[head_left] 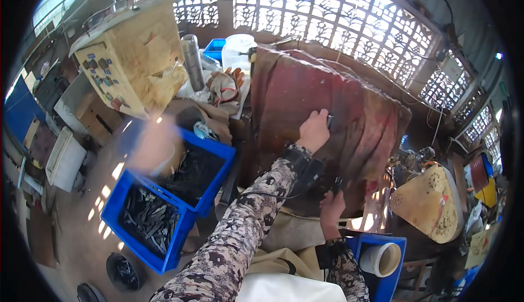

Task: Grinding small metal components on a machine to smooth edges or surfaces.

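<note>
My left hand (314,131) is closed in front of a dark red, stained cloth (284,94) draped over something bulky. A small dark piece (330,119) shows at its fingers; its kind is unclear. Lower and to the right, my right hand (332,209) is closed round a slim dark object (336,185) that sticks up from the fingers. I cannot make out what it is. Both forearms wear patterned sleeves (245,209). At the left, a blue bin (143,179) holds many dark, narrow metal-looking pieces (150,217). Another blue bin (221,148) behind it holds more dark pieces.
A stained cabinet with knobs (139,51) stands far left, beside a steel flask (192,59), gloves (225,86) and a white bucket (238,48). A blurred pale shape (155,146) covers part of the bins. Right are a tan triangular piece (428,203) and a white tub (380,260).
</note>
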A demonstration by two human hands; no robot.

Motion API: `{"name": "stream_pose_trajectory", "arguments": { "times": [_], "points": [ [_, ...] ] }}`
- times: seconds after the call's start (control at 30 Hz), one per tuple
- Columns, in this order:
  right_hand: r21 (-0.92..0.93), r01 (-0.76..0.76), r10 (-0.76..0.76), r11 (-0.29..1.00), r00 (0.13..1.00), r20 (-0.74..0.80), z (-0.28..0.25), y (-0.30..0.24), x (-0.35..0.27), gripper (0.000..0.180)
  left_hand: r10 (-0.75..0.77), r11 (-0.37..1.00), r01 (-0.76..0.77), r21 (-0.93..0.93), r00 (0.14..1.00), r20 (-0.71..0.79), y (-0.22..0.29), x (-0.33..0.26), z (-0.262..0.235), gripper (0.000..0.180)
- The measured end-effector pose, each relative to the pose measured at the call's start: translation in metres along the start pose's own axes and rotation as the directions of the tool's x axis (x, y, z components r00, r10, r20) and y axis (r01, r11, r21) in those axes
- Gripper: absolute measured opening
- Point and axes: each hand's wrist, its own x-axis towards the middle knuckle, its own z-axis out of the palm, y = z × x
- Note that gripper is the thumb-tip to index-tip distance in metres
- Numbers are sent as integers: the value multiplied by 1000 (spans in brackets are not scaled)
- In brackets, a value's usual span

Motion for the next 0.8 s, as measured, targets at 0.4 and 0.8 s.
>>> {"name": "stream_pose_trajectory", "arguments": {
  "times": [0.4, 0.8],
  "points": [
    [-10, -70, 70, 997, 997, 13, -7, -2, -5, 10, 0, 985, 7, -171, 999, 41, -120, -136, -106, 16],
    [-3, 44, -43, 999, 998, 46, -3, 17, 9, 16, -349, 806, 468, 362, 870, -347, -347, -291, -251, 13]
  ]
}}
